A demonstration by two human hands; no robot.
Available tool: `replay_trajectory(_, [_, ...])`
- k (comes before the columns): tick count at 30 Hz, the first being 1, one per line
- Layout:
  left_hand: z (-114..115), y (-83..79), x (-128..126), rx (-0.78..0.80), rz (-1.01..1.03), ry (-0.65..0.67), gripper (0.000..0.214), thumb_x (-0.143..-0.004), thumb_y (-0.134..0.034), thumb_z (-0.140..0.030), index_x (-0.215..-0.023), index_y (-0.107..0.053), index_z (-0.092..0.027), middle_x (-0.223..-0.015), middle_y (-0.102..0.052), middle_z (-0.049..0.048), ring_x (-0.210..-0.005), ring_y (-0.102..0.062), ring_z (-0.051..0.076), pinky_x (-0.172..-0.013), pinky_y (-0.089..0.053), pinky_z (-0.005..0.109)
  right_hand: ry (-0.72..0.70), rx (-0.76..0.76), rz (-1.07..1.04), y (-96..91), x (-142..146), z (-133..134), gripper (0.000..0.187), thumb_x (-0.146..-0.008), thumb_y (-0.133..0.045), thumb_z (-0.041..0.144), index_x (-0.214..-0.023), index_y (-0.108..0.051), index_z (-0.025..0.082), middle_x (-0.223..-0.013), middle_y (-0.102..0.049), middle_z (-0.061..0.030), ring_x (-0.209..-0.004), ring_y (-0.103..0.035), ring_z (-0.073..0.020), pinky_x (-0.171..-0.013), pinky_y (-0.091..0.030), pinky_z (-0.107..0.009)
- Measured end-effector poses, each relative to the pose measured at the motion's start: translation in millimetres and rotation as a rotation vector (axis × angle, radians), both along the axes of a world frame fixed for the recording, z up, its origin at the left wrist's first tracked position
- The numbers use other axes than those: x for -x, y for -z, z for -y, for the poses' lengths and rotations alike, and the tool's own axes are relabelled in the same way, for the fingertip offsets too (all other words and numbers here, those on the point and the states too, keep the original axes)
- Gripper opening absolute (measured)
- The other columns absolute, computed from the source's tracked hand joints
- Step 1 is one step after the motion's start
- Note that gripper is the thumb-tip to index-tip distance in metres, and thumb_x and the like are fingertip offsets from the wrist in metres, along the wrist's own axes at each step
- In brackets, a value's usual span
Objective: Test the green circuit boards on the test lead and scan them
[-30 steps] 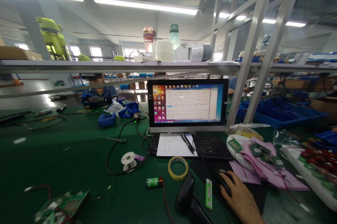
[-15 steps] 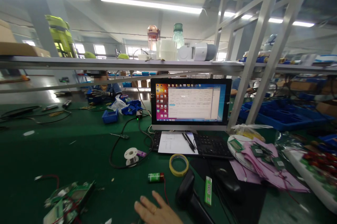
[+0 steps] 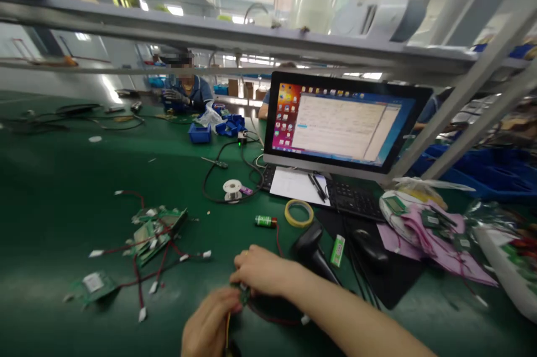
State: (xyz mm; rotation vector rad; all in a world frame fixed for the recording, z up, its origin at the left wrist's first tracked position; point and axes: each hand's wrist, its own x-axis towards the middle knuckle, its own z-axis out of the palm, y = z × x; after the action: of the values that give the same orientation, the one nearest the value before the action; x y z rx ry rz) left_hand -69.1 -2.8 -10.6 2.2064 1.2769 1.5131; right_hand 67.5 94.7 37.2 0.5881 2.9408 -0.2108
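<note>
My left hand [image 3: 208, 324] and my right hand [image 3: 260, 271] meet low in the middle of the green mat. Both are closed in a pinch on a small green circuit board [image 3: 244, 293] with red and yellow wires trailing from it. My right forearm runs off to the lower right. A pile of green circuit boards [image 3: 156, 227] with red leads and white plugs lies to the left of my hands. One more board [image 3: 94, 282] lies further left. A black barcode scanner [image 3: 312, 245] stands just right of my right hand.
Behind the hands lie a green battery [image 3: 265, 221], a yellow tape roll [image 3: 298, 213], a solder spool [image 3: 232, 186], a mouse [image 3: 371, 245], a keyboard [image 3: 354, 200] and a lit monitor [image 3: 344, 122]. Pink sheets with boards [image 3: 423, 231] sit at the right. A co-worker [image 3: 187, 91] sits far back.
My right hand left the mouse and swung left. My left hand came into view. Both now pinch a small board. The camera tilted down and left.
</note>
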Motion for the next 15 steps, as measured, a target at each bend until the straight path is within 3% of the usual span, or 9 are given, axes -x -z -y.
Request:
replay_trajectory(3, [4.1,-15.8,-2.9,0.016,0.247,-0.077,0.015,-0.078,-0.049,-0.006,-0.081,-0.056,-0.019,-0.087,-0.067,0.0032,-0.085,-0.063,0.013,-0.075,-0.051,0.022,-0.01,0.071,-0.05,4.9,-2.4,-5.0,0.037,-0.065,-0.071,0.023,-0.1,-0.06,0.019,-0.099,-0.059,-0.007,-0.095,-0.054,-0.0223,-0.077,-0.041,-0.033])
replay_trajectory(5, [10.2,-25.1,-8.3,0.067,0.348,-0.02,0.015,-0.079,-0.048,-0.006,-0.082,-0.054,-0.019,-0.091,-0.067,0.0036,-0.087,-0.063,0.014,-0.076,-0.051,0.023,0.016,0.112,-0.138,1.0,-12.0,-6.1,0.065,-0.06,-0.075,0.024,-0.119,-0.048,0.018,-0.119,-0.049,-0.0111,-0.11,-0.046,-0.0242,-0.087,-0.038,-0.035])
replay_trajectory(7, [19.1,-29.8,-14.7,0.189,0.379,0.089,0.018,-0.081,-0.044,-0.007,-0.087,-0.055,-0.02,-0.089,-0.068,0.0026,-0.084,-0.063,0.012,-0.074,-0.051,0.022,0.137,0.143,-0.274,-9.5,-29.0,-1.6,0.084,-0.057,-0.077,0.024,-0.129,-0.036,0.016,-0.131,-0.039,-0.0123,-0.12,-0.038,-0.0237,-0.096,-0.033,-0.035])
replay_trajectory(9, [28.9,-28.1,-20.8,0.384,0.385,0.157,0.02,-0.083,-0.042,-0.012,-0.092,-0.057,-0.022,-0.08,-0.068,0.0007,-0.076,-0.063,0.011,-0.069,-0.049,0.019,0.344,0.177,-0.401,-21.1,-50.1,10.5,0.075,-0.061,-0.075,0.023,-0.127,-0.038,0.017,-0.125,-0.045,-0.0086,-0.114,-0.043,-0.0197,-0.095,-0.035,-0.031])
replay_trajectory(11, [36.9,-21.1,-26.8,0.617,0.4,0.167,0.022,-0.086,-0.04,-0.019,-0.098,-0.059,-0.021,-0.068,-0.065,-0.0005,-0.064,-0.061,0.009,-0.062,-0.047,0.018,0.517,0.235,-0.423,-26.3,-69.5,29.2,0.052,-0.069,-0.069,0.022,-0.117,-0.049,0.019,-0.106,-0.055,-0.0031,-0.094,-0.055,-0.0145,-0.083,-0.043,-0.026])
replay_trajectory(15, [41.3,-7.6,-40.4,0.971,0.32,0.18,0.038,-0.088,-0.031,-0.029,-0.12,-0.047,-0.015,-0.05,-0.052,-0.0032,-0.045,-0.049,0.01,-0.048,-0.037,0.021,0.608,0.294,-0.186,-11.1,-86.6,68.2,0.022,-0.07,-0.064,0.017,-0.092,-0.062,0.02,-0.09,-0.057,-0.0024,-0.074,-0.059,-0.0147,-0.066,-0.044,-0.024])
